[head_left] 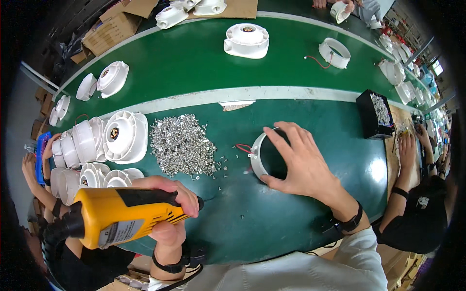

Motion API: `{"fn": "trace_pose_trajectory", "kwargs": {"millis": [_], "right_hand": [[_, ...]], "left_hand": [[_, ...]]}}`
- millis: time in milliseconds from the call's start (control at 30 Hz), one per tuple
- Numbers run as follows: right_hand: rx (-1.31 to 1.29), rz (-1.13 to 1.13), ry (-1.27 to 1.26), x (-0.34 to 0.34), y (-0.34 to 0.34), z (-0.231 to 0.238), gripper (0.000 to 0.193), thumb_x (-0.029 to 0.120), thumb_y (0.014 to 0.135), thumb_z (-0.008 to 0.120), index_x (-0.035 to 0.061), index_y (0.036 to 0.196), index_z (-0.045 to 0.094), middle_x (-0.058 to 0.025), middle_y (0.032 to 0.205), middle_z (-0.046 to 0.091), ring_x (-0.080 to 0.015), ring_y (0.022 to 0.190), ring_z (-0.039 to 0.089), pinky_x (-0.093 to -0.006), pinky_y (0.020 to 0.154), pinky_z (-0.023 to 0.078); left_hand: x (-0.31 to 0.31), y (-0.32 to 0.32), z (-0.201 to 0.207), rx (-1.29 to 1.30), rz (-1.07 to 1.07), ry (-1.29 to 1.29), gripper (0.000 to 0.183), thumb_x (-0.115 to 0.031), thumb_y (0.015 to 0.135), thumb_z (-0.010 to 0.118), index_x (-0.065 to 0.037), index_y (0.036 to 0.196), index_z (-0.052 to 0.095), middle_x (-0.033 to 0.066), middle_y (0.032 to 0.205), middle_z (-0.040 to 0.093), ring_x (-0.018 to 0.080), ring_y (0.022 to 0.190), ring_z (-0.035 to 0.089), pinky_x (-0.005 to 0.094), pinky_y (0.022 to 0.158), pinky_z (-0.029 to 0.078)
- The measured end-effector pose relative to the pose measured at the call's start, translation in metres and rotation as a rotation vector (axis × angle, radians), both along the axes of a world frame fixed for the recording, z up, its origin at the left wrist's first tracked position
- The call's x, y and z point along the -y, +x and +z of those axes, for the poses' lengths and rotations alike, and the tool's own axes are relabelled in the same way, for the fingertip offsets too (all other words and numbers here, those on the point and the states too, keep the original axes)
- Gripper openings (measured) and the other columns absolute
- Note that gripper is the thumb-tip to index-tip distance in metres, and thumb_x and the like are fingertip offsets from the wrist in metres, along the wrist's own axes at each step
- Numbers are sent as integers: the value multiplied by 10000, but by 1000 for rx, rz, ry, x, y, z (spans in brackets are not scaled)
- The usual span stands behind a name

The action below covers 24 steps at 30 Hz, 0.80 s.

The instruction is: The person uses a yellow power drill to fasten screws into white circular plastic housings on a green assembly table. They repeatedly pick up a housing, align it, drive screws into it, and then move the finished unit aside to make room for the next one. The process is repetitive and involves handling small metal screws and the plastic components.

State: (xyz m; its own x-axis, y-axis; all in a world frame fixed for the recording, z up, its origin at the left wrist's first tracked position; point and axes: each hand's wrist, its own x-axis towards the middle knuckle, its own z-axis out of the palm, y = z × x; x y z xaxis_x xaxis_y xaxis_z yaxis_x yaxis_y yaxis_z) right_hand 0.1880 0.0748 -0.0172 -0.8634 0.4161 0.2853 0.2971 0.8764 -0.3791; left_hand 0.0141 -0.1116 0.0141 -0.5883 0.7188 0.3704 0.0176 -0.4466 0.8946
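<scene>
My left hand [167, 236] is closed around a yellow and black electric screwdriver [116, 213], its slim bit pointing right toward the middle of the bench. With my right hand [313, 167] I grip a white plastic ring [256, 164] at the bench's centre, fingers over its far rim and thumb at the near side. Red wires [243, 146] stick out from the ring's left side; my palm and fingers cover its right side. A heap of small silver screws [182, 145] lies between the ring and the stacked white round housings [127, 138] on the left.
Behind a pale ledge [291, 92] runs a green belt [184, 56] carrying a white housing [246, 41] and a wired ring [335, 52]. At the right stands a black screw bin [374, 116]. Other people's hands work at far left, far right and across the belt.
</scene>
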Motion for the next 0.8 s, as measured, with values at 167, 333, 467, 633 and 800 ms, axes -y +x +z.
{"fn": "trace_pose_trajectory", "kwargs": {"millis": [167, 333, 467, 633, 800], "right_hand": [[-34, -77, 72, -25, -13, 36, 770, 314, 628, 750, -5, 1260, 447, -222, 1207, 431, -393, 1123, 429, -462, 958, 359], [-292, -131, 500, -80, -71, 57, 743, 443, 797, 616, -24, 1317, 364, -292, 1319, 354, -448, 1194, 379, -500, 1040, 274], [-239, -52, 312, -74, -78, 35, 741, 453, 839, 574, -70, 1311, 346, -324, 1365, 291, -459, 1254, 318, -509, 1058, 243], [65, 220, 62, -10, -33, -17, 950, 556, 791, 583, -116, 1358, 224, -330, 1428, 169, -440, 1338, 196, -497, 1097, 173], [285, 316, -48, 64, -2, -36, 1069, 701, 753, 494, -114, 1374, 189, -336, 1439, 121, -433, 1354, 154, -519, 1100, 125]], "left_hand": [[-1, -1, -1, 33, 18, -16, 672, -557, 753, 662, 13, 1018, 427, 79, 604, 533, 165, 488, 523, 266, 456, 436], [0, 0, -4, 9, 6, 39, 650, -539, 773, 653, 14, 1023, 421, 74, 605, 528, 159, 490, 518, 260, 453, 431], [2, -5, -5, -6, 23, 40, 639, -527, 790, 642, 17, 1034, 413, 68, 601, 520, 156, 491, 514, 259, 449, 425], [5, -9, -9, -27, 15, 37, 643, -520, 811, 621, 36, 1049, 402, 73, 609, 524, 153, 502, 522, 245, 459, 418], [2, -6, -9, -31, 99, 14, 650, -559, 770, 641, -5, 1005, 397, 71, 528, 487, 160, 416, 470, 271, 387, 409]]}}
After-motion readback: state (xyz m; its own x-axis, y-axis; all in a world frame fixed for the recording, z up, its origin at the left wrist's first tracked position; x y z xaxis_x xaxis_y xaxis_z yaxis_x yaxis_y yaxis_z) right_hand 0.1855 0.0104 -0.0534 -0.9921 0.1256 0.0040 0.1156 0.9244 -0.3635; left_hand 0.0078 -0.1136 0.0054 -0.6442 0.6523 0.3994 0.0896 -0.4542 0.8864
